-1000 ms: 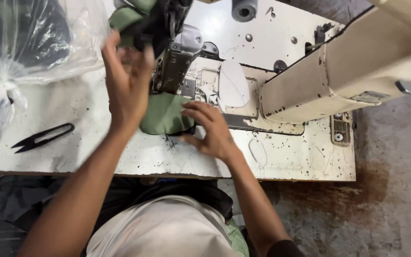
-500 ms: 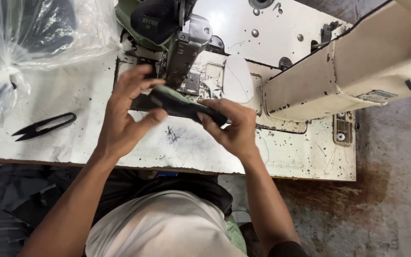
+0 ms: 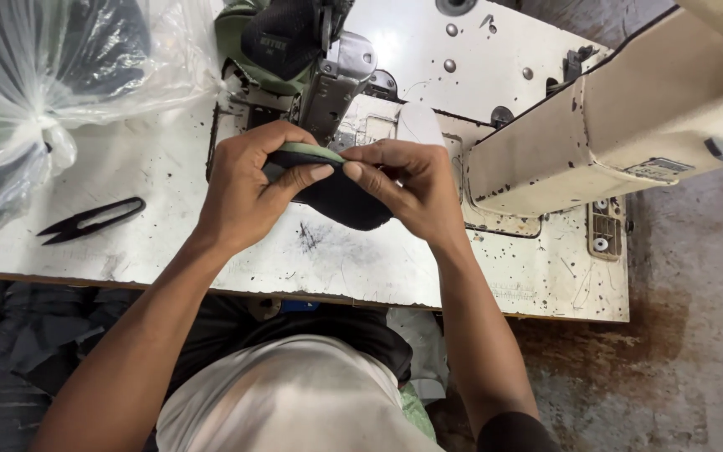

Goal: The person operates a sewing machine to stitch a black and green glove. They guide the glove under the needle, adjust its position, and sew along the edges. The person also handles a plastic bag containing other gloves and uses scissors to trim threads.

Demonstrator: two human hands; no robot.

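The worktop (image 3: pixel 428 268) was the biggest thing in view, white and speckled with dark spots, and everything else sat in relation to the sewing machine (image 3: pixel 596 125) that lay across its far right side. That machine was cream, chipped and stained, with a small pale rectangular label on its near face; what was printed there I leave aside. To the machine's left, at the worktop's far left corner, a large clear plastic bag (image 3: pixel 60 84) bulged with dark and green cloth. Just left of the machine's needle end stood its grey metal head (image 3: pixel 336 79), with more green and black pieces (image 3: pixel 278 38) piled behind it.

Directly in front of that head, 2 hands held 1 fabric piece (image 3: pixel 340 201), black with a green edge, lifted off the worktop. Its long axis ran left to right, between the hands. The left hand (image 3: pixel 248 188) was closed on its left end, thumb below and fingers curled over the top. The right hand (image 3: pixel 416 188) pinched the right end between thumb and fingertips. Both hands were equally near.

Far left of the machine, beside the bag, lay black thread snips (image 3: pixel 89 219).
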